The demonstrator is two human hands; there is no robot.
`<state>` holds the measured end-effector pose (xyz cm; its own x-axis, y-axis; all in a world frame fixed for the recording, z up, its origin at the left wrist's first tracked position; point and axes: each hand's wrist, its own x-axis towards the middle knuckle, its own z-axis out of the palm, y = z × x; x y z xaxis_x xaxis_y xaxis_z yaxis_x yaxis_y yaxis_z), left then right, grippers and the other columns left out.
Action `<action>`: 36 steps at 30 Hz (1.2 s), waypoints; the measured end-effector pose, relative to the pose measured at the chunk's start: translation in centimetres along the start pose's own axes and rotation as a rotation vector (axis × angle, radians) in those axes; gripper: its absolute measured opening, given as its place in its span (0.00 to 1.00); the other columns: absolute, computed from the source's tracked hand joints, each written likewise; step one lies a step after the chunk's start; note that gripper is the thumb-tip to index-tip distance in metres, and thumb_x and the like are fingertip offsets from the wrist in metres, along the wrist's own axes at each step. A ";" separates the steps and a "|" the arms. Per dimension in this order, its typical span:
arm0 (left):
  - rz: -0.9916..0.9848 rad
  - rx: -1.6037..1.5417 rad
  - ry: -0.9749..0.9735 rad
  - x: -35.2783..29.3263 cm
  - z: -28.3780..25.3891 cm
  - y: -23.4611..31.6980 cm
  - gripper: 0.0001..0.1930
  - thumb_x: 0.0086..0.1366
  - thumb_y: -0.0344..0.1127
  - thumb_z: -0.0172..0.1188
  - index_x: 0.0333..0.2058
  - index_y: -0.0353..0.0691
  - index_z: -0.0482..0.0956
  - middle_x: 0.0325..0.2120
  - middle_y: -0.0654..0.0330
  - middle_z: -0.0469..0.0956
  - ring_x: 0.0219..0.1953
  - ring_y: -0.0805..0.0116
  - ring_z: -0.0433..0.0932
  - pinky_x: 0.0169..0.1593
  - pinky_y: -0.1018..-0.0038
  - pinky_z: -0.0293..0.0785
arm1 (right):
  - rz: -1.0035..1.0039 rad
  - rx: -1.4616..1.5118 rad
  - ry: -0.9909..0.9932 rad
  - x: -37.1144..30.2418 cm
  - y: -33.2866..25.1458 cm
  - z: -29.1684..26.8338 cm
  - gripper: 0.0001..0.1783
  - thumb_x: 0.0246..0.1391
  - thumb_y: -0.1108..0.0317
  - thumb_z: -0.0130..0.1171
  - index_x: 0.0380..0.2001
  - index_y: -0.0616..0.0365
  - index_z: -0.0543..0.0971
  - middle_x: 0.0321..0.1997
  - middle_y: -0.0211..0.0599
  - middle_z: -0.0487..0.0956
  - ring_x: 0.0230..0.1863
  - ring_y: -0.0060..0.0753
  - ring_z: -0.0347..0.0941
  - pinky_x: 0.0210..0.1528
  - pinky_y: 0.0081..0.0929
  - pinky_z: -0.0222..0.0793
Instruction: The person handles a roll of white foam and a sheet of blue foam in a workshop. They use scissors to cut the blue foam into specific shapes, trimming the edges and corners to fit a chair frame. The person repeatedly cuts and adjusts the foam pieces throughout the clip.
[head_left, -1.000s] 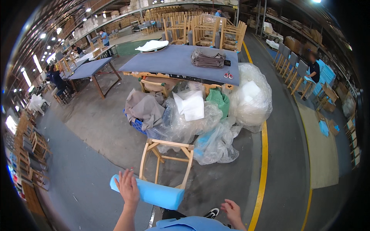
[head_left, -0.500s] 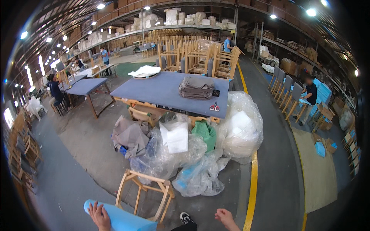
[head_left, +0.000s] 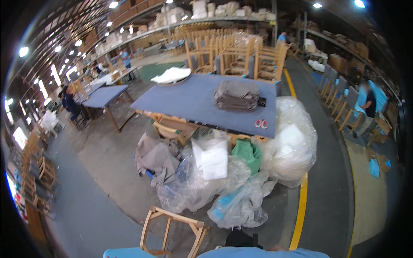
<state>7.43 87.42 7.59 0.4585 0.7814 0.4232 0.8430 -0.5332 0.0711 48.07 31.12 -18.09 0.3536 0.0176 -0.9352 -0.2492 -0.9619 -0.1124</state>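
Along the lower edge, a light-blue sheet point(head_left: 124, 253) shows partly, beside a bare wooden chair frame point(head_left: 174, 217) lying on the floor. My left hand is out of view. A small blurred strip of what looks like my right hand point(head_left: 277, 248) shows above a broad light-blue shape point(head_left: 262, 253); whether that is fabric or sheet I cannot tell. The fingers are hidden. My dark trouser leg point(head_left: 241, 238) is just right of the chair frame.
Ahead is a blue-topped table point(head_left: 185, 96) bearing folded grey fabric point(head_left: 236, 95), scissors point(head_left: 261, 123) and white padding point(head_left: 171, 75). Plastic bags point(head_left: 241, 208) and a large wrapped bundle point(head_left: 292, 142) lie around it. A person point(head_left: 368, 105) works at right; stacked chairs point(head_left: 234, 56) stand behind.
The view has tilted and shifted, so the scene sits further right. My left hand has left the picture and the sheet has dropped lower. A broad light-blue shape has come in at bottom.
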 end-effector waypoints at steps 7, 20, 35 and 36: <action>-0.269 0.395 -0.290 2.2 -1.7 6.6 0.26 0.69 0.49 0.58 0.61 0.42 0.78 0.65 0.42 0.70 0.64 0.41 0.71 0.65 0.45 0.65 | -0.524 0.181 0.364 11.0 -22.6 -17.9 0.18 0.56 0.52 0.60 0.25 0.56 0.84 0.20 0.33 0.80 0.22 0.29 0.78 0.25 0.34 0.72; -0.790 -0.218 -1.000 5.7 16.4 34.5 0.23 0.70 0.47 0.57 0.59 0.44 0.78 0.58 0.43 0.77 0.60 0.49 0.75 0.64 0.52 0.68 | -0.473 0.139 0.297 27.7 -53.0 -33.4 0.17 0.53 0.53 0.64 0.40 0.51 0.88 0.35 0.40 0.87 0.37 0.43 0.83 0.42 0.39 0.76; -1.550 -0.451 -0.934 -2.5 4.6 39.7 0.22 0.68 0.45 0.59 0.55 0.40 0.81 0.55 0.43 0.79 0.63 0.45 0.73 0.69 0.56 0.65 | -0.542 0.440 -0.004 36.1 -62.3 -33.4 0.33 0.58 0.52 0.66 0.60 0.63 0.76 0.62 0.43 0.76 0.64 0.40 0.66 0.67 0.42 0.57; -1.557 -0.428 -0.901 -3.6 3.0 40.2 0.22 0.68 0.45 0.59 0.55 0.39 0.82 0.55 0.43 0.79 0.64 0.45 0.73 0.69 0.56 0.64 | -0.530 0.442 -0.076 35.0 -62.2 -32.1 0.32 0.59 0.52 0.66 0.59 0.63 0.76 0.61 0.42 0.77 0.63 0.40 0.67 0.67 0.42 0.57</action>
<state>40.47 64.12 6.23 -0.4544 0.4259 -0.7824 0.5449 0.8277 0.1341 104.89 82.76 -33.08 0.4691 0.4892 -0.7353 -0.4093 -0.6173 -0.6719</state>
